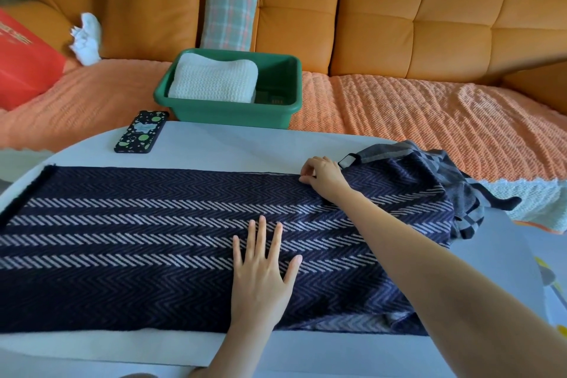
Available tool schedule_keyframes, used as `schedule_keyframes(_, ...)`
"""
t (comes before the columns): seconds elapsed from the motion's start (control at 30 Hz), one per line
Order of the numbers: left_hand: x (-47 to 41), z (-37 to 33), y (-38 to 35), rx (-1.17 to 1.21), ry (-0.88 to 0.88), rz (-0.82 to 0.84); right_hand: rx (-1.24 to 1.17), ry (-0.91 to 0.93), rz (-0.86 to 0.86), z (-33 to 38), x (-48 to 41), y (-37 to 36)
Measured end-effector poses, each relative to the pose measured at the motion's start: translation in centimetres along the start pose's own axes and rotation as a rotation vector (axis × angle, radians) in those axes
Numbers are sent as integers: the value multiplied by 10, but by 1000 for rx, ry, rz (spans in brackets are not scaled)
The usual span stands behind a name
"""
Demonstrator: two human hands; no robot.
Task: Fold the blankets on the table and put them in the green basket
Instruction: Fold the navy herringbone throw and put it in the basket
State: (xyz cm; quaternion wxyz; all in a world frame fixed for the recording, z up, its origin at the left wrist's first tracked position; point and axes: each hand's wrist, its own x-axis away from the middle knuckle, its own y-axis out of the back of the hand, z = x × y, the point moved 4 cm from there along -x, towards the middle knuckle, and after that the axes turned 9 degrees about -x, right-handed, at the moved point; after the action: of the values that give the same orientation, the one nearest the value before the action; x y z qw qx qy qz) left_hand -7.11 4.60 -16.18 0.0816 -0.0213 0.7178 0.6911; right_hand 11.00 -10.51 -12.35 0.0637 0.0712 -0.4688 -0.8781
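Note:
A dark navy blanket [138,230] with pale herringbone stripes lies spread flat across the white table [239,147]. My left hand [260,270] rests flat on it, palm down, fingers apart. My right hand [322,175] pinches the blanket's far edge near the right. A grey checked blanket [460,193] lies crumpled at the table's right end, partly over the navy one. Beyond the table, on the sofa seat, stands the green basket [276,110]. A folded white blanket [214,80] fills its left half.
A phone [141,132] in a black spotted case lies at the table's far left edge. The orange sofa [399,24] holds a plaid cushion [228,21], a white crumpled cloth [86,37] and a red bag [24,61].

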Motion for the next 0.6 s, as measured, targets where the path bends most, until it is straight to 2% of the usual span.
schedule_keyframes(0.17,0,0,1,10,1,-9,63,-9,28,3,-5,-1)
schedule_keyframes(0.3,0,1,1,35,6,-27,136,6,-160,8,-2,0)
schedule_keyframes(0.37,0,1,1,36,7,-27,176,-16,-194,7,0,-4)
schedule_keyframes(0.5,-1,2,-2,32,6,-23,56,-59,-111,4,10,-5)
schedule_keyframes(0.6,0,3,-3,35,-1,-32,-30,-2,-195,4,47,21)
